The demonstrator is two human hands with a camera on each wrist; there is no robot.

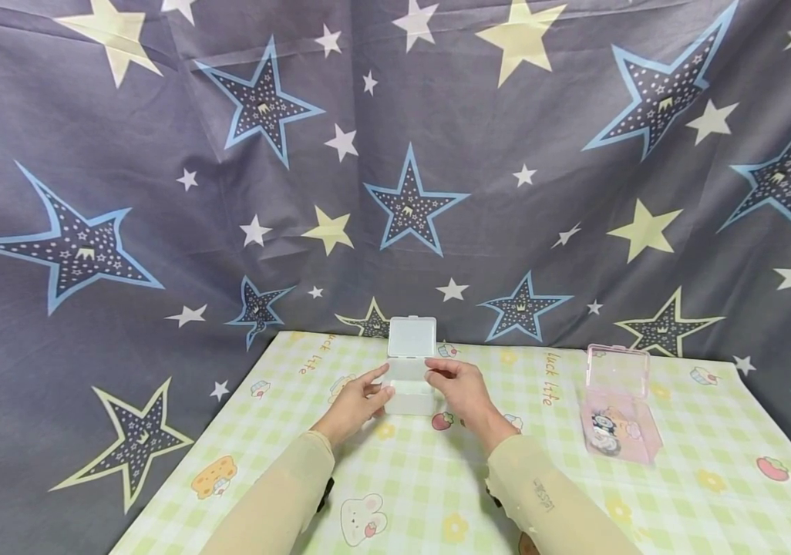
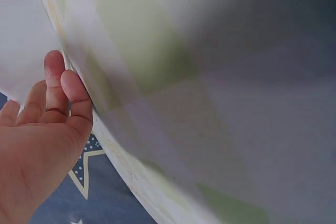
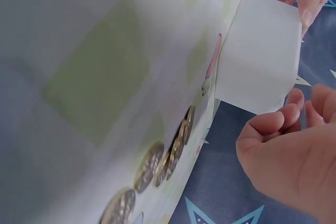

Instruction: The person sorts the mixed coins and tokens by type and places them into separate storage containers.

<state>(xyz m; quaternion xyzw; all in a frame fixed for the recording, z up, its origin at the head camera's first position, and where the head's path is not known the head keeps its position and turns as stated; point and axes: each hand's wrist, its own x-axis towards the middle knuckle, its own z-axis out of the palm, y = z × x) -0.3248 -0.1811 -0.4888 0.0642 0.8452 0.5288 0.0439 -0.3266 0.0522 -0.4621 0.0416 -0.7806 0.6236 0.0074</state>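
Observation:
A small white plastic box (image 1: 409,402) stands on the checked tablecloth, its lid (image 1: 412,337) raised at the back. My left hand (image 1: 355,401) holds the box by its left side, thumb towards the front and fingers along the wall. At the right rear edge, my right hand (image 1: 463,389) grips the rim between thumb and bent fingers. The right wrist view shows the box's plain side wall (image 3: 260,51), with the right hand (image 3: 294,150) at its lower corner. What the box contains is hidden.
A pink see-through box (image 1: 634,439), lid up, stands at the right with small dark and pale items inside. Several gold-coloured coins (image 3: 149,166) lie on the tablecloth (image 1: 284,462) by my right wrist. A star-patterned curtain (image 1: 409,92) hangs behind the table.

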